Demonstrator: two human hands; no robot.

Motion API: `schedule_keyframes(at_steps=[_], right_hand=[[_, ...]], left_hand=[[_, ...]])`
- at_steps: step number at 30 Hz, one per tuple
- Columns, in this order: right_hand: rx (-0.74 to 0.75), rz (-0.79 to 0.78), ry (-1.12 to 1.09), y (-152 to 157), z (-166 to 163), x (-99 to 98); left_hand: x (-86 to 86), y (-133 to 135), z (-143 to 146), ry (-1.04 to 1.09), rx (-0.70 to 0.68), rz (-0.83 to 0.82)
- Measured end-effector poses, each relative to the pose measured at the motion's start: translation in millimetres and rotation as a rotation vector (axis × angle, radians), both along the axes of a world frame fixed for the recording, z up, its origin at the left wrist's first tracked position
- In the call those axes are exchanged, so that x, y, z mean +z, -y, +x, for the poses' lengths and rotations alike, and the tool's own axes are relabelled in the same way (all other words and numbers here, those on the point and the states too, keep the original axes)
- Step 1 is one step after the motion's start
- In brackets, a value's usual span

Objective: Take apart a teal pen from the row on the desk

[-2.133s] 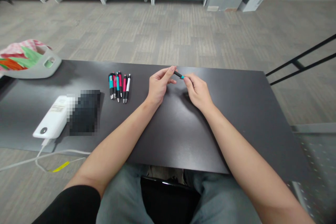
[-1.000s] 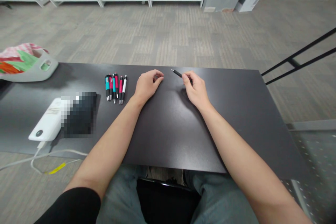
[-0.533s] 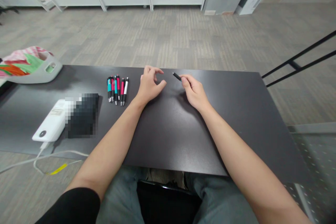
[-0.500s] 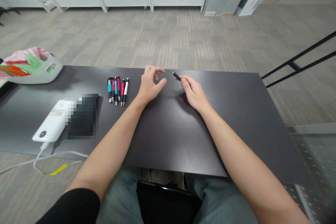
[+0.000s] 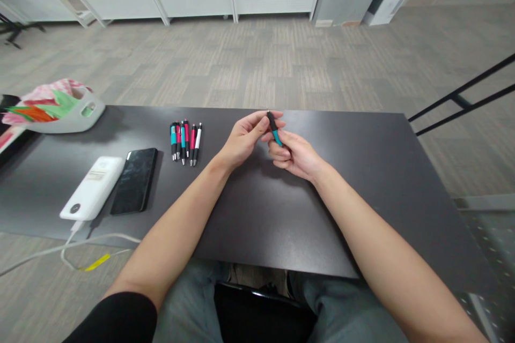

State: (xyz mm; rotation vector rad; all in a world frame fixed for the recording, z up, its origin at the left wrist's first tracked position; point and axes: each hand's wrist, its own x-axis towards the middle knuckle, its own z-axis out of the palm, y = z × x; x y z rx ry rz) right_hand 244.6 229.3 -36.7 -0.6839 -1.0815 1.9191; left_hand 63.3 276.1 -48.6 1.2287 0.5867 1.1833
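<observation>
A teal and black pen (image 5: 274, 129) stands nearly upright over the middle of the black table (image 5: 362, 182), held by both hands. My left hand (image 5: 244, 138) pinches its black upper end between thumb and fingers. My right hand (image 5: 293, 153) is curled round its teal lower part, palm up, resting on the table. To the left, a row of several pens (image 5: 185, 141) in teal, red and white lies side by side on the table, a little apart from my left hand.
A black phone (image 5: 134, 179) and a white power bank (image 5: 92, 186) with a white cable (image 5: 60, 249) lie near the left front edge. A grey bag with a red and green pattern (image 5: 52, 107) sits at the far left. Black rails (image 5: 462, 99) run at the right.
My hands were apart, the right holding the pen alone with the left opening beside it. They have come together, and the left now pinches the pen's top. The view shifted slightly.
</observation>
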Motion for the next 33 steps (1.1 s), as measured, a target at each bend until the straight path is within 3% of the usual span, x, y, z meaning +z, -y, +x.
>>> schedule_keyframes(at_steps=[9, 15, 20, 27, 33], right_hand=[[-0.118, 0.054, 0.021, -1.2, -7.6, -2.0], [-0.216, 0.147, 0.124, -0.9, -11.8, -7.9], [-0.330, 0.339, 0.309, -1.6, -12.5, -18.3], [-0.378, 0.401, 0.465, 0.4, -9.9, -20.4], [-0.427, 0.434, 0.459, -1.8, -6.1, -25.2]], left_hand=[[0.6, 6.3, 17.6, 0.003, 0.229, 0.132], [-2.3, 14.2, 25.0, -0.018, 0.327, 0.124], [-5.5, 17.5, 28.4, 0.012, 0.421, 0.094], [-4.5, 14.1, 27.8, 0.021, 0.394, 0.061], [0.7, 13.7, 20.6, -0.099, 0.331, 0.157]])
